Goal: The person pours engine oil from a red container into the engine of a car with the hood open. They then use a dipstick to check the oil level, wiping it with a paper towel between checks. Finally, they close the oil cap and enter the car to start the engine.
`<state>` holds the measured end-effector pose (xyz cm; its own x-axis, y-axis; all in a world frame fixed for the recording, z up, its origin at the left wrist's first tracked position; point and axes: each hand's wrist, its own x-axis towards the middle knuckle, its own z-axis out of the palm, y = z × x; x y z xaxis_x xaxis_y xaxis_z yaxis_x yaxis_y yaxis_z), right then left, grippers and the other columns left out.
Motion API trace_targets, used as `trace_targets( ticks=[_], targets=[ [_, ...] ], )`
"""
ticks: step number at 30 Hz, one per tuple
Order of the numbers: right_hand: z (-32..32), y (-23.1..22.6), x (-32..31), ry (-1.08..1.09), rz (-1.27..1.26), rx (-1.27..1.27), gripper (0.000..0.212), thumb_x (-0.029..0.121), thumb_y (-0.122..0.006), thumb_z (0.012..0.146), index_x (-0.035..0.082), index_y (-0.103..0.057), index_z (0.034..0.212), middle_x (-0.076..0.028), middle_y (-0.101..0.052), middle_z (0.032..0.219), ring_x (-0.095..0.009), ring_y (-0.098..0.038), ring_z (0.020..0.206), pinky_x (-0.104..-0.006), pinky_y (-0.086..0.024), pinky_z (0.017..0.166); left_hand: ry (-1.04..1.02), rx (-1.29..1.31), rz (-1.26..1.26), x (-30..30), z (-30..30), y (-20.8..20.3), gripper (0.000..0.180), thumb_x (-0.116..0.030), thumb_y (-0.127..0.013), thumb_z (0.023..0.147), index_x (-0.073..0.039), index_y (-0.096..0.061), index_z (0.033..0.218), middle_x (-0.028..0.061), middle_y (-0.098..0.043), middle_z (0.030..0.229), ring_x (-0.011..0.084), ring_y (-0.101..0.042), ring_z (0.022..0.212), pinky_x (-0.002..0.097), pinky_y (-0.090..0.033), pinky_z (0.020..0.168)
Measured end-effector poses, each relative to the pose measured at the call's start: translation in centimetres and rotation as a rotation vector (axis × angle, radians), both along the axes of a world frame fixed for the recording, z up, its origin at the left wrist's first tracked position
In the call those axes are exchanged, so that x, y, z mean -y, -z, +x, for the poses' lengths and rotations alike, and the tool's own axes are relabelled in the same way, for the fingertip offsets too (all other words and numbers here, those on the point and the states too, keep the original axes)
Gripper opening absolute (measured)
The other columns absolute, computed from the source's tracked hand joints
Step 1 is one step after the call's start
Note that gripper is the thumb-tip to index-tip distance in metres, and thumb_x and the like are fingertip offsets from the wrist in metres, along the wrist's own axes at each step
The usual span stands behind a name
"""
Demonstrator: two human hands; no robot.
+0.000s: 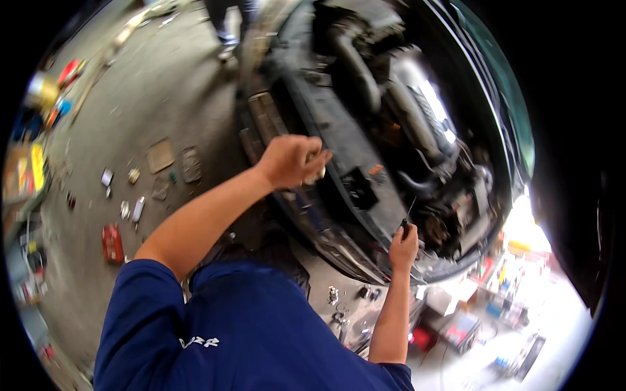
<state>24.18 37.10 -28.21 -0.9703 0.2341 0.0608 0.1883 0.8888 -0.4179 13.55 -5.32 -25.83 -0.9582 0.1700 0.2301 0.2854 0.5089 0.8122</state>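
My left hand point(290, 161) is closed above the car's front edge, its fingers curled round a small pale thing that is mostly hidden and blurred. In my right hand point(403, 249) is a screwdriver point(405, 226) with a dark handle, gripped near the front corner of the engine bay. Its thin shaft points up and away, toward the engine point(456, 221). Between my hands runs the dark front panel point(365, 153) of the car, with a square black opening point(358, 189) and a small orange-brown piece point(375, 169) on it.
Loose parts, a flat tan piece point(160, 156) and a red case point(112, 243) lie on the floor at left. A person's legs point(228, 29) stand at the far side. The raised hood point(515, 85) is at right; cluttered shelving point(508, 287) stands at lower right.
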Motion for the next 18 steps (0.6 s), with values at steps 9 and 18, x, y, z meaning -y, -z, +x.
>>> trace_targets(
  ticks=[9, 18],
  targets=[
    [10.9, 9.2, 35.0, -0.732, -0.358, 0.834, 0.037, 0.029, -0.065, 0.1, -0.002, -0.073, 0.12, -0.021, -0.077, 0.098, -0.034, -0.075, 0.096, -0.0417, -0.057, 0.088, -0.951, 0.879, 0.36, 25.2, 51.7, 14.8, 0.057, -0.054, -0.076, 0.099, -0.005, -0.066, 0.072, 0.0018, -0.061, 0.066, 0.0111, -0.051, 0.065, 0.0357, -0.044, 0.061],
    [21.9, 4.4, 47.5, -1.195, -0.227, 0.783, 0.051, 0.041, -0.062, 0.105, -0.001, -0.068, 0.134, -0.025, -0.077, 0.114, -0.043, -0.073, 0.11, -0.0484, -0.057, 0.097, -1.091, 0.551, 0.386, 25.7, 60.6, 8.7, 0.043, -0.04, -0.074, 0.104, -0.004, -0.064, 0.084, 0.0028, -0.062, 0.074, 0.0123, -0.051, 0.07, 0.0351, -0.046, 0.066]
  ],
)
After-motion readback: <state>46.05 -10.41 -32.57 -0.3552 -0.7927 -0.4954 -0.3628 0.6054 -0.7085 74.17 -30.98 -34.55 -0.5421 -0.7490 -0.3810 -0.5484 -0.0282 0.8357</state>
